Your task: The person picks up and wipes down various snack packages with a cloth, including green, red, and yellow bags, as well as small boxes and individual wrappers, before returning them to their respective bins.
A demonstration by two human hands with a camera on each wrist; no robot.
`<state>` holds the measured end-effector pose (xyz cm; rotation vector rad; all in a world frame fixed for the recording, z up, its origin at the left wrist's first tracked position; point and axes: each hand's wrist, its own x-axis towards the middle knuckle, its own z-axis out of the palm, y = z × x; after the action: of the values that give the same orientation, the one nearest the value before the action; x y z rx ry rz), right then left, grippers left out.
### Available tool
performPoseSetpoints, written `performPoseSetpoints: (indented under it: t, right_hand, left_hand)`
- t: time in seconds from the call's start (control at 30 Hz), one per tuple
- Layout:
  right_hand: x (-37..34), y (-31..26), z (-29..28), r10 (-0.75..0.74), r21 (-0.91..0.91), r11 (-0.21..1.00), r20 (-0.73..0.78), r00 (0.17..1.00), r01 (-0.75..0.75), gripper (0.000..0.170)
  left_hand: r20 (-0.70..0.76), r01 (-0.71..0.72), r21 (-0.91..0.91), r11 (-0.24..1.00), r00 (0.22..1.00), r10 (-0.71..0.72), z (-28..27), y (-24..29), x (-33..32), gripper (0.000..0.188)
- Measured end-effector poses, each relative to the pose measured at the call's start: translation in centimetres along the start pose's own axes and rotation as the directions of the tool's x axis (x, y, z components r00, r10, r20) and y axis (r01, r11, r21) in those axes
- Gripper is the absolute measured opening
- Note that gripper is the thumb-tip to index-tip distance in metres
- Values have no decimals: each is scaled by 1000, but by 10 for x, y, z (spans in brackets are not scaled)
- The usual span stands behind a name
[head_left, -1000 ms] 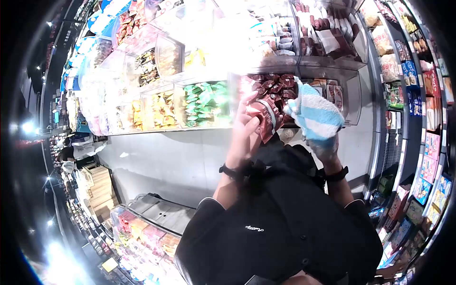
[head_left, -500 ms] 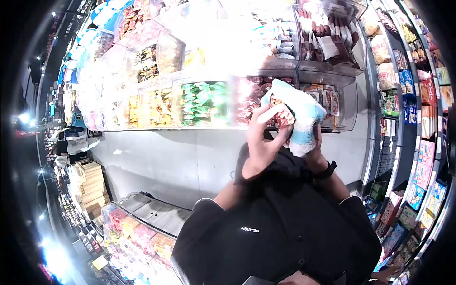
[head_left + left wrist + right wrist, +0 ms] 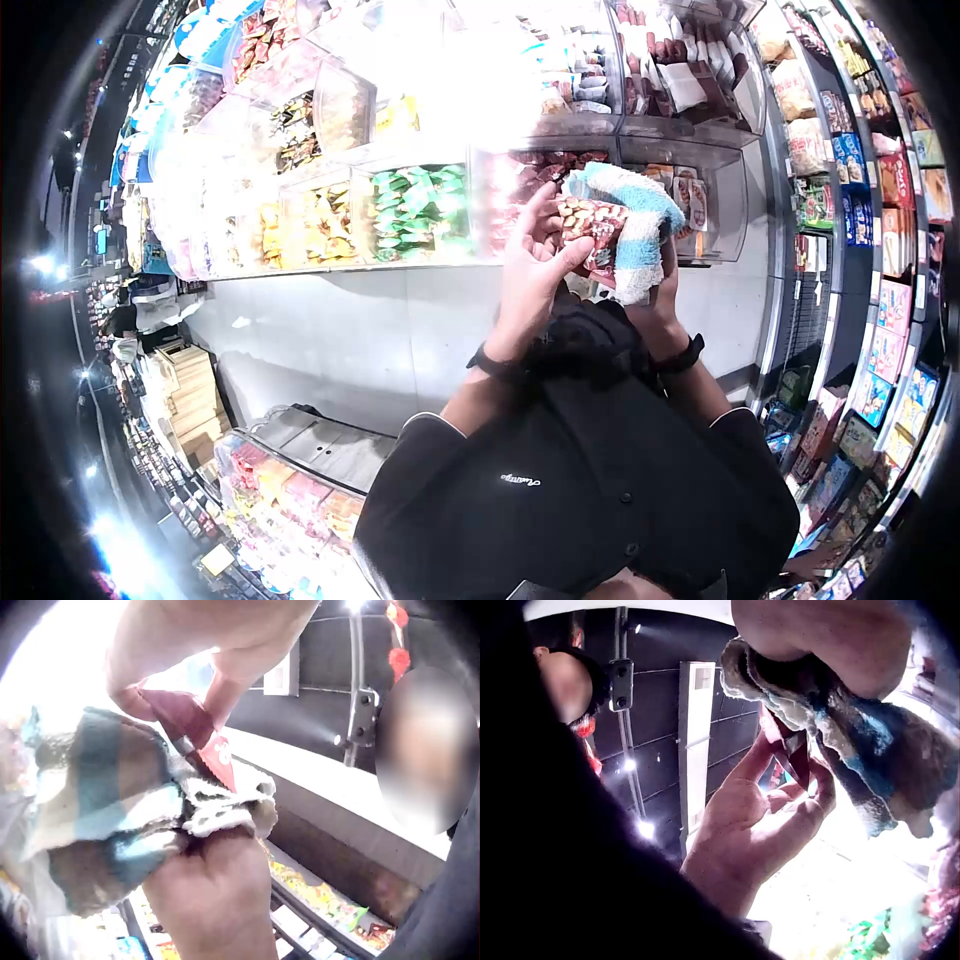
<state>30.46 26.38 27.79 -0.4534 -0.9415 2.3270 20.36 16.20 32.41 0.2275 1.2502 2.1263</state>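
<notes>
My left hand (image 3: 535, 262) pinches a small red snack packet (image 3: 592, 224) between thumb and fingers, its printed face up in the head view. Against the packet's right side lies a blue-and-white striped cloth (image 3: 645, 235), which my right hand (image 3: 660, 298) holds from beneath and behind. In the left wrist view the cloth (image 3: 105, 776) drapes over the right hand (image 3: 214, 892), with the packet (image 3: 184, 724) tucked against its edge. The right wrist view has the left thumb and fingers (image 3: 821, 784) on the packet's corner.
Clear bins of wrapped snacks stand ahead: green packets (image 3: 418, 210), yellow packets (image 3: 325, 225) and dark red packets (image 3: 555, 160) right behind the hands. Shelves of boxed goods (image 3: 890, 330) run along the right. A wooden crate (image 3: 190, 395) sits at the lower left.
The packet has been turned so its printed face shows. The cloth has come leftward from over the right bin to meet the packet, and both hands are now close together.
</notes>
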Motion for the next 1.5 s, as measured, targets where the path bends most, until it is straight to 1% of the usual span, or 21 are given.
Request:
performPoseSetpoints:
  t: [0.07,0.1,0.2,0.23,0.33,0.43,0.5,0.53,0.6,0.67,0.77,0.8,0.87,0.93,1.0,1.1,1.23,1.27,1.33,1.4,1.5]
  right_hand:
    - [-2,2,5,-164,-179,968,83,983,177,46]
    - [-1,-4,5,-91,-75,993,36,995,93,44]
    - [6,-6,5,-130,-492,862,16,991,121,43]
    - [3,-9,12,-240,-569,791,50,969,225,39]
    - [2,-4,0,-260,-592,773,34,965,229,37]
    - [0,-8,6,-423,-632,578,310,851,517,35]
    - [-1,-8,8,-399,-615,509,452,798,603,29]
    - [0,-15,9,-340,-688,228,607,718,689,25]
    - [-7,-11,9,-297,-671,146,672,679,727,23]
    - [-4,-7,10,-323,-698,188,621,714,691,21]
    - [9,0,8,-376,-729,380,441,815,570,29]
    - [11,-3,11,-374,-728,419,407,834,543,38]
    - [14,-4,15,-330,-738,480,348,877,474,36]
    - [16,4,16,-379,-759,373,401,834,534,32]
    - [20,14,9,-441,-715,227,530,724,662,26]
    - [14,15,8,-390,-760,171,533,751,627,35]
    - [12,10,18,-323,-854,342,286,902,393,56]
    - [15,9,20,-336,-863,327,276,900,387,48]
    - [22,22,-3,-283,-848,485,80,956,215,41]
    - [21,46,-27,-315,-426,872,-113,942,240,34]
    - [18,44,-52,-175,-131,982,-326,929,139,43]
  left_hand:
    - [66,170,-53,984,984,-166,-5,2,-1,53]
    - [100,256,-76,964,964,-248,-7,2,-3,50]
    - [107,343,-249,906,939,-326,-11,-8,-4,39]
    - [97,303,-208,930,953,-288,-8,-9,-7,37]
    - [106,319,-250,914,948,-301,-9,-3,-9,40]
    - [73,259,-292,921,966,-249,-8,-3,-9,38]
    - [46,259,-394,882,964,-262,3,5,-12,41]
    - [100,239,-400,885,971,-217,4,5,-12,45]
    - [209,219,-352,910,966,-152,0,-4,-12,50]
    - [211,347,-382,856,935,-285,-11,-18,-14,56]
    - [340,297,-76,952,905,-255,-13,-15,-10,66]
    - [334,344,-161,925,901,-277,-15,-25,-8,71]
    - [398,220,-79,972,901,-172,-20,-26,-3,76]
    - [378,286,-192,939,904,-199,-19,-19,1,81]
    - [379,305,-232,923,903,-203,-18,-6,5,79]
    - [366,437,-155,886,859,-359,-32,-12,13,75]
    - [483,432,84,898,770,-416,-35,1,27,94]
    - [500,287,192,938,794,-345,-39,-2,32,91]
    - [476,331,270,904,770,-424,-40,8,40,81]
    - [387,285,327,901,829,-403,-55,-4,49,49]
    - [231,361,323,875,866,-443,-82,-16,75,29]
